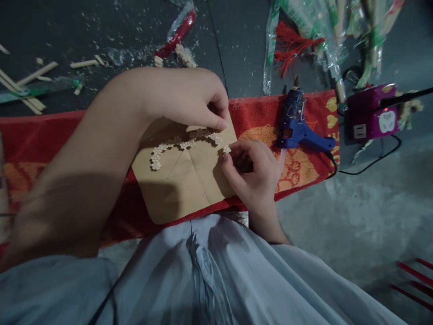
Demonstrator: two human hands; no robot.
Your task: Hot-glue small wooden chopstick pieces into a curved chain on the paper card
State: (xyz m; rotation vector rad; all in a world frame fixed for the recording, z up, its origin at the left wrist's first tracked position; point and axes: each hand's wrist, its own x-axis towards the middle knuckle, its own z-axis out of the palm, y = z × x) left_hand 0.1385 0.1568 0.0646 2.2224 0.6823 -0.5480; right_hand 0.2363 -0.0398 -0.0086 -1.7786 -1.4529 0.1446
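A brown card [184, 178] lies on a red towel [297, 171] in front of me. On it runs a curved row of small pale pieces [176, 145]. My left hand [189, 97] reaches over the card's far edge, its fingertips pinched down on the right part of the row. My right hand [250, 174] is at the card's right edge, with thumb and fingers closed on a small pale piece [226, 149] at the row's end.
A blue glue gun [299, 124] lies on the towel to the right, its cord trailing off. A purple box [372, 113] stands beyond it. Wooden sticks [30, 81], scraps, red tassels [291, 45] and plastic wrappers litter the dark floor behind. My pale garment fills the foreground.
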